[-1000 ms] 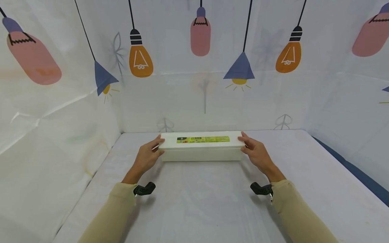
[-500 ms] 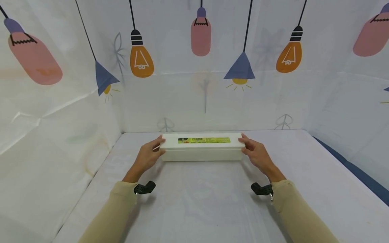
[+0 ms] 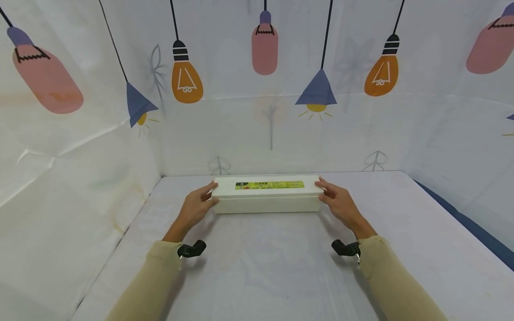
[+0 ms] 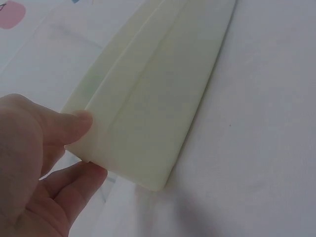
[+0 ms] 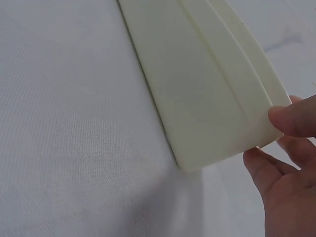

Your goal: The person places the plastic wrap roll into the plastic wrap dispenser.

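Head view is showing a long white box point(image 3: 267, 196) lying crosswise on the far middle of a white cloth-covered table point(image 3: 273, 267), with a yellow-green label point(image 3: 269, 184) running along its lid. The left hand point(image 3: 195, 206) is holding the box's left end and the right hand point(image 3: 339, 203) is holding its right end, so the box is being bracketed evenly from both sides, which is probably why it is sitting square to the person.

Left wrist view is showing the thumb point(image 4: 69, 129) pressing on the lid's corner while the fingers point(image 4: 74, 190) are curling beneath the end of the box point(image 4: 148, 113), pinching that end. Right wrist view is showing much the same: a fingertip point(image 5: 294, 121) is resting on the upper corner of the box point(image 5: 207, 84) and the other fingers point(image 5: 266, 170) are reaching under the end wall. Whether the box is lifting off the cloth or just resting on it is hard to tell, though its near bottom edge seems to be touching the table.

Both forearms are wearing tan sleeves point(image 3: 156, 276). Behind the table, a white backdrop point(image 3: 265, 129) printed with hanging bulbs and lamps is enclosing the scene on three sides
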`<control>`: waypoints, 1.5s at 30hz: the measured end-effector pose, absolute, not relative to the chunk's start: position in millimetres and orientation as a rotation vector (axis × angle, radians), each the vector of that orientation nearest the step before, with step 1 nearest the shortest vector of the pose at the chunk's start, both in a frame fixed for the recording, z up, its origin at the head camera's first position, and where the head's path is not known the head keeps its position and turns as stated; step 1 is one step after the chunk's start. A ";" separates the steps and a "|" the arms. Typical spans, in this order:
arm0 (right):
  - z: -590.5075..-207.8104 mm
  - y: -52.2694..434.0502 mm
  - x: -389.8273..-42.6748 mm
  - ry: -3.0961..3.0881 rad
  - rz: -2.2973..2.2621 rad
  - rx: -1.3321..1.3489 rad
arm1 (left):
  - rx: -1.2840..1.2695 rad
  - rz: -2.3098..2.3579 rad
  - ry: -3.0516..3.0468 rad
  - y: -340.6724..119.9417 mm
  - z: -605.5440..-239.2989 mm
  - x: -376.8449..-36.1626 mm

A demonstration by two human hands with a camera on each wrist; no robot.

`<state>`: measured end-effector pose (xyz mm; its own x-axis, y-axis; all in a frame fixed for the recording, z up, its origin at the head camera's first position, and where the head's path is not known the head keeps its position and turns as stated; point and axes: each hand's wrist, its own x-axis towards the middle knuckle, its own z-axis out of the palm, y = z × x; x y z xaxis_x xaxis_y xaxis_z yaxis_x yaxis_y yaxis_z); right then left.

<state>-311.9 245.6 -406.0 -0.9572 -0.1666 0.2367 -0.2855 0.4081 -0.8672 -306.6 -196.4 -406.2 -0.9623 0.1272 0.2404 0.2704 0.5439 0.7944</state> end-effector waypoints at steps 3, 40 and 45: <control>-408.2 247.3 -314.6 -2.529 1.595 0.413 | -0.312 -1.412 -2.630 -196.7 -406.6 -306.1; -412.2 245.9 -316.8 -2.530 1.689 0.305 | 0.112 -1.838 -2.505 -183.6 -400.4 -334.1; -414.4 245.8 -317.9 -2.531 1.693 0.304 | 0.142 -1.818 -2.498 -182.3 -400.7 -334.8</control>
<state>-317.9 245.8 -414.4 -0.9770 -0.1191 0.1767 -0.2088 0.3694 -0.9055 -334.8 -182.3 -400.7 -0.9946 -0.1028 -0.0144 -0.0453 0.3052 0.9512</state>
